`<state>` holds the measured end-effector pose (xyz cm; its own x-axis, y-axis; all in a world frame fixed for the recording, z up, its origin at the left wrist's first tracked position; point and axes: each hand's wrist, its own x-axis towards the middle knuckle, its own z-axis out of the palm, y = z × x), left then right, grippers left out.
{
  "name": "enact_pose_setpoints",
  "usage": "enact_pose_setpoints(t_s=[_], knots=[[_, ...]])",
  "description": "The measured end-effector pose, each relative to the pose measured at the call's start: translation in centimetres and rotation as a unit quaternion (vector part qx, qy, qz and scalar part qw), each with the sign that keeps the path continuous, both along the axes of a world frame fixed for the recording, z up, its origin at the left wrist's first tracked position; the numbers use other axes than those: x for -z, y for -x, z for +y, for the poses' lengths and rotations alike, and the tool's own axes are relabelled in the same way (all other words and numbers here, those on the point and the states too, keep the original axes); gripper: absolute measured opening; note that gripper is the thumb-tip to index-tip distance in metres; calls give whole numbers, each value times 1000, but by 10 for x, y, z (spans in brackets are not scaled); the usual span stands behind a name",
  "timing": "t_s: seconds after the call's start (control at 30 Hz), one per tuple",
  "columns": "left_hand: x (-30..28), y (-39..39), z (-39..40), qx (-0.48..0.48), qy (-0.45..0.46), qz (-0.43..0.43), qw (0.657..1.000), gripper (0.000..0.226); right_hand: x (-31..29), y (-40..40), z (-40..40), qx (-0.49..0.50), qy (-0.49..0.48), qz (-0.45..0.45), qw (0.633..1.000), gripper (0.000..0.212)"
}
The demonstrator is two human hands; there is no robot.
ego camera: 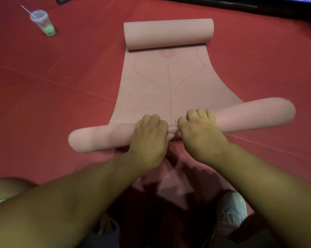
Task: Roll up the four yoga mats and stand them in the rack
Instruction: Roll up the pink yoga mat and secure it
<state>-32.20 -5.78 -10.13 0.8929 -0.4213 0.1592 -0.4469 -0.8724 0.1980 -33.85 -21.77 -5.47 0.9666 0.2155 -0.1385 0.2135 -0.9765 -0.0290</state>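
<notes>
Your view of the near roll [101,138] is partly blocked: both of your hands cover its middle, so you cannot see how tight the coil is there, and its two ends are smeared by blur. The far end of the pink yoga mat [167,83] is curled into a second roll [169,33], whose inner turns are hidden. A dark object at the top right is cut off by the frame edge.

Your left hand [150,138] and right hand [199,133] sit side by side on top of the near roll, knuckles up, fingers curled over its far side; they seem to be gripping it, though the fingertips are out of sight. The mat lies on the red floor [52,97] straight ahead of you. A plastic cup [42,22] with a straw stands well apart, upper left.
</notes>
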Motion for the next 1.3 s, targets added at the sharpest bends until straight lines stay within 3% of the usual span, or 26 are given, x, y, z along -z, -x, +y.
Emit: enact_pose_setpoints(t_s=[0.03,0.13,0.3,0.5,0.6,0.7,0.8,0.93,1.07,1.2,1.3], knots=[[-3,1,-2,-3,-10,11,1000,36,-4,1,3,-1,12,1,1000,48],[-9,-3,-7,1,-49,82,995,29,-17,4,7,42,61,35,997,32],[-9,3,-11,29,-47,176,983,30,-30,-2,10,14,82,117,990,38],[-22,-15,5,25,-56,206,977,27,-10,3,16,-42,36,34,998,40],[-28,-20,5,53,-71,214,973,27,-2,7,18,-10,-18,30,999,28],[-29,-19,6,53,-121,122,984,38,3,3,8,27,-30,30,999,14],[-20,-10,10,37,-142,41,988,60,-2,0,-3,54,-41,29,997,19],[-13,-2,5,27,-139,100,985,50,-5,-5,-7,62,-36,89,993,29],[-12,-10,7,34,-134,162,977,36,2,1,-3,1,9,44,999,48],[-18,-14,4,87,-135,229,960,27,10,10,0,-42,48,98,993,47],[-24,-9,0,103,-141,210,962,38,12,4,-6,-26,16,108,994,28]])
